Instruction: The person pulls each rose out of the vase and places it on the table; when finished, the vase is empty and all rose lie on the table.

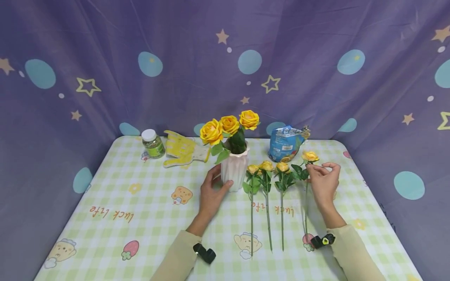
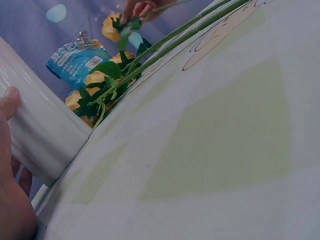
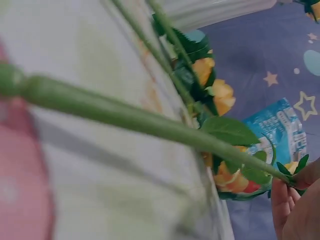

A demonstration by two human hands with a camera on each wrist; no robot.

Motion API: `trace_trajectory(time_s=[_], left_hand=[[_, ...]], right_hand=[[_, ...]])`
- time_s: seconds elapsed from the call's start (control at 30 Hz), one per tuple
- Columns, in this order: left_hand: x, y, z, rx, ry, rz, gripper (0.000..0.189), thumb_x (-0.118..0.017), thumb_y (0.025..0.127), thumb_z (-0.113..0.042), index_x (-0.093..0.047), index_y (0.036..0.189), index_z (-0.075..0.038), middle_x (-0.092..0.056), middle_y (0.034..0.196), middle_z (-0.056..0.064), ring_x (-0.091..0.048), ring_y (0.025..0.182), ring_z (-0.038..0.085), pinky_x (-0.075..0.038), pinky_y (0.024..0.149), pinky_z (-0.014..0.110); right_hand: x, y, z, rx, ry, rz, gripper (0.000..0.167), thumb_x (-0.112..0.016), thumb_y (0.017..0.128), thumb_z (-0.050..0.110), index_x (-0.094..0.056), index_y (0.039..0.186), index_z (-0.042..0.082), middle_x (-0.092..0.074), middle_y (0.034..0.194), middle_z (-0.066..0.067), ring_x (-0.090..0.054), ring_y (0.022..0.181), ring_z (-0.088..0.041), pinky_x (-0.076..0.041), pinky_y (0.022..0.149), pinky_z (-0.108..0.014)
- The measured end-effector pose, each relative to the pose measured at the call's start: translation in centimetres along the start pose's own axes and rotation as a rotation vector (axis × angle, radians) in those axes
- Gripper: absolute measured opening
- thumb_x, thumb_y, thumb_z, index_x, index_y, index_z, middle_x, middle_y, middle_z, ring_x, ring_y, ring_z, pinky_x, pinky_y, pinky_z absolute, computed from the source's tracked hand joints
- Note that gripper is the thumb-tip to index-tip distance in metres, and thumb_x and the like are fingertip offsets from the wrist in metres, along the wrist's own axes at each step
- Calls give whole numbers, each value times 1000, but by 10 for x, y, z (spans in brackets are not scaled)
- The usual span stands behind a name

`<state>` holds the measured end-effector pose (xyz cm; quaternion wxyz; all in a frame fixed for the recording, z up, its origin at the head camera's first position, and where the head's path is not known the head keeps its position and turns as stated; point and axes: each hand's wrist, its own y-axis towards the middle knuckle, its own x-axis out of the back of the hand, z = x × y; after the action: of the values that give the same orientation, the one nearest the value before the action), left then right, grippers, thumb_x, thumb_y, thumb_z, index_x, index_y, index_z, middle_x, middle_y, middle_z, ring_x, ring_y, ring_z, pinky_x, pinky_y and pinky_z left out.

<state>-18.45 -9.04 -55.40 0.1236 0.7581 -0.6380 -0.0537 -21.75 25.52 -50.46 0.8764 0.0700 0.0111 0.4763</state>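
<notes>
Grips white ridged vase (image 1: 233,173) in left hand (image 1: 212,192), pinches green-stemmed yellow rose (image 1: 310,157) in right hand (image 1: 324,184), at vase's three o'clock

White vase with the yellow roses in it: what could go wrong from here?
The vase might tip if knocked while the left hand loosens, since three blooms stand high above its rim.
The right hand pinches a rose just below its head, so the long stem could swing and disturb the roses lying beside it.
The blue bag stands close behind that rose and might get bumped.
</notes>
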Motion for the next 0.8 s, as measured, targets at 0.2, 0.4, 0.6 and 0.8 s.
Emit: trace_trajectory(time_s=[0.2, 0.4, 0.6, 0.8], left_hand=[[0, 0, 0, 14, 3, 1, 68, -89, 96, -12, -60, 157, -15, -65, 154, 9, -65, 138, 32, -51, 119, 52], [0, -1, 0, 14, 1, 0, 68, -90, 96, -13, -60, 157, -16, -65, 154, 10, -65, 138, 32, -51, 119, 54], [0, -1, -1, 20, 5, -2, 68, -90, 96, -13, -60, 157, -16, -65, 154, 9, -65, 138, 32, -51, 120, 53], [0, 0, 0, 35, 4, 1, 68, -90, 96, -15, -60, 157, -18, -65, 155, 7, -65, 138, 30, -51, 120, 51]], right_hand=[[2, 0, -13, -30, -142, 65, 41, -81, 101, 13, -43, 116, 19, -76, 83, 21, -70, 59, -3, -60, 54, -21], [4, -1, -19, -77, -214, 142, 39, -78, 104, 15, -43, 121, 15, -82, 97, 4, -70, 63, -3, -59, 56, -21], [6, -3, -21, -97, -284, 259, 40, -72, 107, 8, -41, 131, 7, -76, 129, -28, -72, 70, 0, -63, 61, -22], [10, -5, -24, -113, -354, 363, 46, -68, 106, 3, -38, 141, 3, -71, 140, -30, -70, 80, 8, -65, 67, -23]])
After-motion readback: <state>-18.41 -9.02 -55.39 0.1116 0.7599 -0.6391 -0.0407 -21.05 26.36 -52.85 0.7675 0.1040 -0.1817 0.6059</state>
